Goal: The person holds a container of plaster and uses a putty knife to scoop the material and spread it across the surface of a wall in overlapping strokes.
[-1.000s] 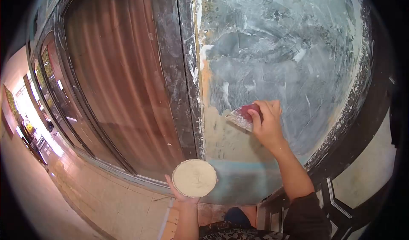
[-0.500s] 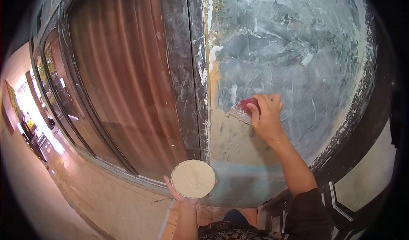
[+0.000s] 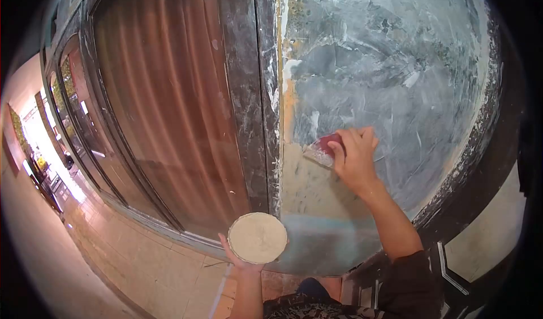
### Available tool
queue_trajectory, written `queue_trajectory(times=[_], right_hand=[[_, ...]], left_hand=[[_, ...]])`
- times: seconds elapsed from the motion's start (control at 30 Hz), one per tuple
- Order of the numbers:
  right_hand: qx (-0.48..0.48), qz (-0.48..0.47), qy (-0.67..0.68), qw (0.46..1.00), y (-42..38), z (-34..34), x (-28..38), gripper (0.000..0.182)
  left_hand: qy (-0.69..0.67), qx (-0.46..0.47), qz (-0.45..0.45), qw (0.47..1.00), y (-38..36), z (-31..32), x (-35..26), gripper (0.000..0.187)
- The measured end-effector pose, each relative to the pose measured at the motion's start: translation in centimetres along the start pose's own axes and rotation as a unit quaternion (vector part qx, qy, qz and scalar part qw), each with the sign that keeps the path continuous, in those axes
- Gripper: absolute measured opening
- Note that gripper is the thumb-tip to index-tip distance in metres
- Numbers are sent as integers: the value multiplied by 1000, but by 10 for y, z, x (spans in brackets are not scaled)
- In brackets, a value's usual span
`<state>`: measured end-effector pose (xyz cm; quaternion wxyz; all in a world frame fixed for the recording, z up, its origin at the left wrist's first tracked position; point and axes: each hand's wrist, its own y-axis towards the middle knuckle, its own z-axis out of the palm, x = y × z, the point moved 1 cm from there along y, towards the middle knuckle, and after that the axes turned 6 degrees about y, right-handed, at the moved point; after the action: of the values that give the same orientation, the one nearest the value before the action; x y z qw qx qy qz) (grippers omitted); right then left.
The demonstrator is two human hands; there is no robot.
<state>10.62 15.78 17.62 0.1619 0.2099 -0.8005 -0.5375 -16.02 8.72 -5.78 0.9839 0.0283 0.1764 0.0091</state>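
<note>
Right hand (image 3: 357, 157) raised at the wall (image 3: 390, 92), gripping a scraper (image 3: 323, 151)
Forearm (image 3: 390, 220) slanting up, thumb and fingers (image 3: 354, 139) pinch its red part by the beige patch (image 3: 314, 186); the left hand (image 3: 240, 260), low, supports a tub (image 3: 261, 261) of pale paste (image 3: 257, 234)

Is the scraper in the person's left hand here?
No: the right hand grips the scraper, while the left hand holds the bowl of pale paste.

1. Room to pass: above and right of the right hand's (image 3: 354, 156) grip on the scraper (image 3: 326, 149), along the plastered wall (image 3: 390, 81).
2. In the way: that wall, beyond the grip; putty bowl (image 3: 257, 238), below-left.
</note>
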Motion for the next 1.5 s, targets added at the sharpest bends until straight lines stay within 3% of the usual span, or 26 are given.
queue_trajectory(times=[0.13,0.3,0.47,0.67,0.8,1.0,1.07,1.13,1.2,1.27,1.3,1.37,1.4,1.47,1.5], right_hand=[[33,-21,-17,999,4,3,-2,22],[-12,-13,-16,1000,12,-4,-4,22],[33,-32,-26,999,8,7,-1,22],[-47,-9,-5,999,21,-4,-4,20],[39,-30,-12,999,2,5,-2,19],[-52,-14,-7,999,21,-9,-9,19],[-32,-10,-3,999,11,-9,-6,21],[60,-18,-17,998,0,-2,-4,20],[60,-33,-41,997,2,-1,-6,21],[-35,-28,-41,998,16,-6,-10,20],[-33,-27,-43,998,21,-11,-10,20],[-83,-26,43,995,29,-30,-3,17],[-81,-25,44,995,30,-37,0,17],[20,-94,157,983,27,-48,7,16],[66,-120,141,981,23,-53,13,19]], left_hand=[[14,21,7,1000,-2,4,-2,88],[-3,42,-11,999,-10,18,-4,90],[9,7,4,1000,-3,-1,-1,89],[-12,1,-3,1000,-6,4,-2,89],[17,9,6,1000,-11,8,-6,89],[-16,53,-10,998,-16,31,-13,85],[-57,71,-14,996,-18,33,-14,85],[-17,64,-5,998,-18,29,-13,86],[7,54,-8,998,-18,29,-12,87],[-16,42,-13,999,-18,34,-12,88],[-16,41,-16,999,-18,39,-12,88],[-33,90,-37,995,-18,51,-15,89],[-34,87,-37,995,-17,58,-19,89],[-120,62,-66,989,-15,71,-26,88],[-71,111,-57,990,-14,79,-28,87]])
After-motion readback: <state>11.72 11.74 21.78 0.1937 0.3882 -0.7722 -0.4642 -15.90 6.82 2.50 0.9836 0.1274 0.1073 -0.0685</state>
